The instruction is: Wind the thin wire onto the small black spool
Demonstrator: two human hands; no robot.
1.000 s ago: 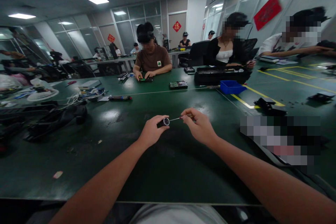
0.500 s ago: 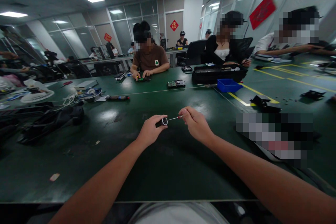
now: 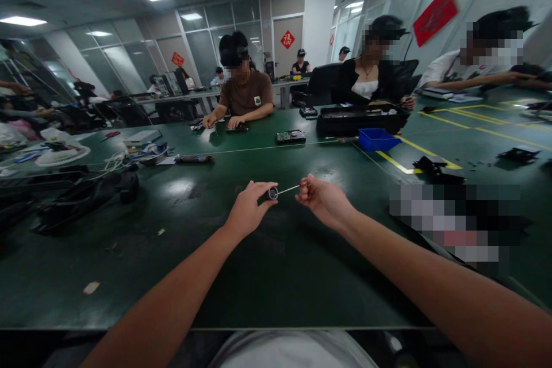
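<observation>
Between its thumb and fingers, my left hand [image 3: 249,207] grips a small round black part [image 3: 273,192] with a pale metallic rim, its round end turned toward me. My right hand [image 3: 325,200] is closed around the red handle of a screwdriver [image 3: 290,188]. The thin shaft points left, and its tip meets the rim of the round part; whether it sits in a screw is too small to tell. Both hands are above the green table [image 3: 276,264].
Ahead lie a hard drive [image 3: 291,136], a blue bin [image 3: 378,139] and a long black housing [image 3: 362,121]. A dark cylindrical tool [image 3: 194,159] and a black plastic piece [image 3: 90,195] are at left. Co-workers sit across the table; one wears a brown shirt [image 3: 246,95].
The round part has turned in my left hand and risen slightly. My right hand has rolled, its fingers now curled more toward me. The co-worker opposite has moved one hand sideways to a pale item.
</observation>
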